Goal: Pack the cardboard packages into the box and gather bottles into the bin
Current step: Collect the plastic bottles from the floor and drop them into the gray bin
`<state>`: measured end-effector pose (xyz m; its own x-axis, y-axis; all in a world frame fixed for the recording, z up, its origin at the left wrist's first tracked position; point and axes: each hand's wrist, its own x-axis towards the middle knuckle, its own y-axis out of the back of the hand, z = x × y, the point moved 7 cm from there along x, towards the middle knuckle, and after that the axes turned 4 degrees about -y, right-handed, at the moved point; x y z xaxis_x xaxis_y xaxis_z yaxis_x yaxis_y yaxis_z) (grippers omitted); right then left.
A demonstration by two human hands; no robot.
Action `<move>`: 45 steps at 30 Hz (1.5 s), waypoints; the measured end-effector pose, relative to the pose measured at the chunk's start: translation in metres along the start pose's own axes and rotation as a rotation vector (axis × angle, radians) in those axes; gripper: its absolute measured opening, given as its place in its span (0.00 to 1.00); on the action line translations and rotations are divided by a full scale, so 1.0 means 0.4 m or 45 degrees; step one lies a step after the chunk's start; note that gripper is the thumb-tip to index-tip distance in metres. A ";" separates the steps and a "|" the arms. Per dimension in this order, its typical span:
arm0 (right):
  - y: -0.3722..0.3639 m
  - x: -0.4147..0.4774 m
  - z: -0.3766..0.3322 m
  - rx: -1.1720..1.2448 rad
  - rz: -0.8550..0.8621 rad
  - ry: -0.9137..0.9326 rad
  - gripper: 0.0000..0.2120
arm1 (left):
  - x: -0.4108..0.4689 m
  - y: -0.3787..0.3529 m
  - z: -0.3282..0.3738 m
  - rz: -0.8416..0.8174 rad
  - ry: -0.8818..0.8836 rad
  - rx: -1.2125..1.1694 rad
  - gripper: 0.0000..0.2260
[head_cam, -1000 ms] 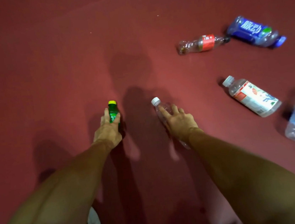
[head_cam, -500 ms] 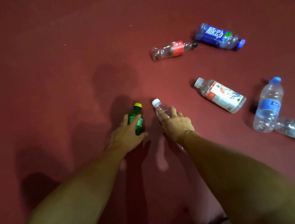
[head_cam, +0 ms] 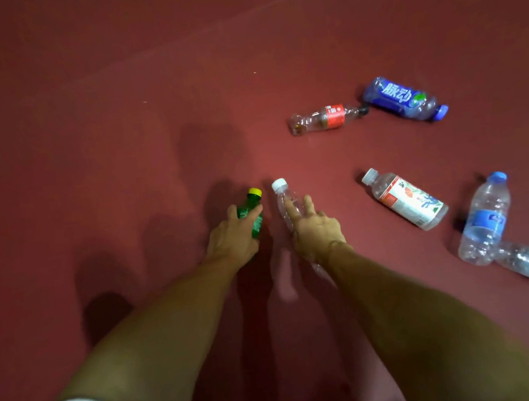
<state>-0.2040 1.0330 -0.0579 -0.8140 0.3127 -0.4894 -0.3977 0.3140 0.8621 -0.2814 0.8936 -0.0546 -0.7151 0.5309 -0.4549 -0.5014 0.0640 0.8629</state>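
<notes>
On red floor point(head_cam: 117, 151), left hand point(head_cam: 233, 239) grips green bottle point(head_cam: 257, 223), right hand point(head_cam: 317, 233) holds clear bottle point(head_cam: 281, 195)

Only one bit of text can really be read: the big white characters 脉动, printed on the label of the blue bottle point(head_cam: 402, 98). Print on the red-label bottle point(head_cam: 329, 117), the white-label bottle point(head_cam: 406, 201) and the blue-band water bottle point(head_cam: 485, 221) is too blurred to be made out.
</notes>
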 end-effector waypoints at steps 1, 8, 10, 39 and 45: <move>0.050 -0.017 -0.013 0.014 0.001 0.010 0.42 | -0.020 0.046 -0.001 0.028 0.010 -0.009 0.33; 0.549 -0.215 -0.136 -0.061 0.070 0.124 0.40 | -0.281 0.498 0.032 0.118 0.052 -0.143 0.31; 0.699 -0.307 -0.196 -0.077 0.065 0.171 0.40 | -0.380 0.657 0.039 0.158 0.066 -0.217 0.30; 1.697 -0.771 -1.755 -0.262 0.273 0.873 0.37 | -1.369 1.898 -1.010 0.639 0.727 -0.209 0.28; 1.710 -0.671 -2.123 -0.315 0.238 1.069 0.37 | -1.397 1.980 -1.314 0.655 0.904 -0.209 0.28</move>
<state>-0.6171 0.4027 0.7744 -0.8775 -0.4504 -0.1646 -0.2284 0.0909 0.9693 -0.5350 0.2036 0.7672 -0.9768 -0.1914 -0.0961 -0.0595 -0.1887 0.9802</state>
